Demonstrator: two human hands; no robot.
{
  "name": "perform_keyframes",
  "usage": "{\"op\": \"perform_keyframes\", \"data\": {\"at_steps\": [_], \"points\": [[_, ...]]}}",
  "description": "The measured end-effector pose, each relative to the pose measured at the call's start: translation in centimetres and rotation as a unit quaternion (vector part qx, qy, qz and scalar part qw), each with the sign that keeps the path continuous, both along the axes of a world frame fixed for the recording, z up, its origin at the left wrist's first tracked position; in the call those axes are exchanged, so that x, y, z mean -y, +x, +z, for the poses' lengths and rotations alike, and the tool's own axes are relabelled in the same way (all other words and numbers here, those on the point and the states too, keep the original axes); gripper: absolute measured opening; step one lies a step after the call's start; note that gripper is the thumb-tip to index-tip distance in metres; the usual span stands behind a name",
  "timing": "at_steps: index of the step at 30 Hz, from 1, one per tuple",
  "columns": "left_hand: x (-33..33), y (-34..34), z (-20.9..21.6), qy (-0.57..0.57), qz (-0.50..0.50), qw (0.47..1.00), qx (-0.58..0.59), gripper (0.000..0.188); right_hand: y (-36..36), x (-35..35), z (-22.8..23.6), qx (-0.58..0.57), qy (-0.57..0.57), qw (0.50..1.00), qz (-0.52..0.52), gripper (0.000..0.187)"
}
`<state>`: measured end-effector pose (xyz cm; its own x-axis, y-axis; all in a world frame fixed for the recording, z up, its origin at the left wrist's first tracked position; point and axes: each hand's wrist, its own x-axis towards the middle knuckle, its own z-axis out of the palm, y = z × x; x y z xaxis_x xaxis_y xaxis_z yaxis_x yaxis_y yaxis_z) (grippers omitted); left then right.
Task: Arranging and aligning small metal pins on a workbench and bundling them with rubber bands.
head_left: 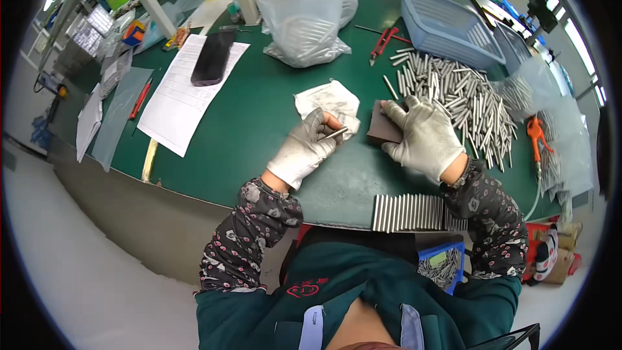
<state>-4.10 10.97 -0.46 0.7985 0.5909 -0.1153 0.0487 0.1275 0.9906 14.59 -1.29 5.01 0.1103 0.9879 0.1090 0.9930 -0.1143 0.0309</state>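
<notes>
In my gloved left hand [299, 154] a thin metal pin [334, 134] is pinched, with bare fingertips showing past the glove. My right hand [429, 139], also in a white glove, grips a dark brown rectangular block [381, 128] on the green table, its thumb and fingers over the block's right side. Just beyond the left hand lies a crumpled white cloth [330, 98]. A large heap of loose metal pins [470, 94] spreads behind and to the right of my right hand. Near the front edge, several pins stand side by side in a row [408, 212].
A blue plastic basket [447, 26] stands behind the heap, near red-handled snips [383, 45]. A plastic bag of pins [304, 39] sits at the back. Left are paper sheets [172, 110] with a black phone [214, 58]. An orange air gun [536, 136] lies right.
</notes>
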Motion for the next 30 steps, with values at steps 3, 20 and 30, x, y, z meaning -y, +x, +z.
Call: {"op": "perform_keyframes", "data": {"at_steps": [3, 20, 30], "points": [[0.0, 0.9, -2.1, 0.158, -0.083, 0.984, 0.013, 0.016, 0.6, 1.6, -1.1, -0.02, -0.037, 0.998, -0.036, 0.064], [0.8, 1.2, -2.6, 0.396, -0.074, 0.915, -0.025, 0.014, 0.4, 4.0, -2.2, -0.156, 0.061, 0.986, 0.007, 0.06], [0.6, 1.4, -2.7, 0.427, -0.089, 0.897, -0.065, 0.015, -0.4, 3.3, -3.3, -0.26, 0.115, 0.957, 0.054, 0.055]]}}
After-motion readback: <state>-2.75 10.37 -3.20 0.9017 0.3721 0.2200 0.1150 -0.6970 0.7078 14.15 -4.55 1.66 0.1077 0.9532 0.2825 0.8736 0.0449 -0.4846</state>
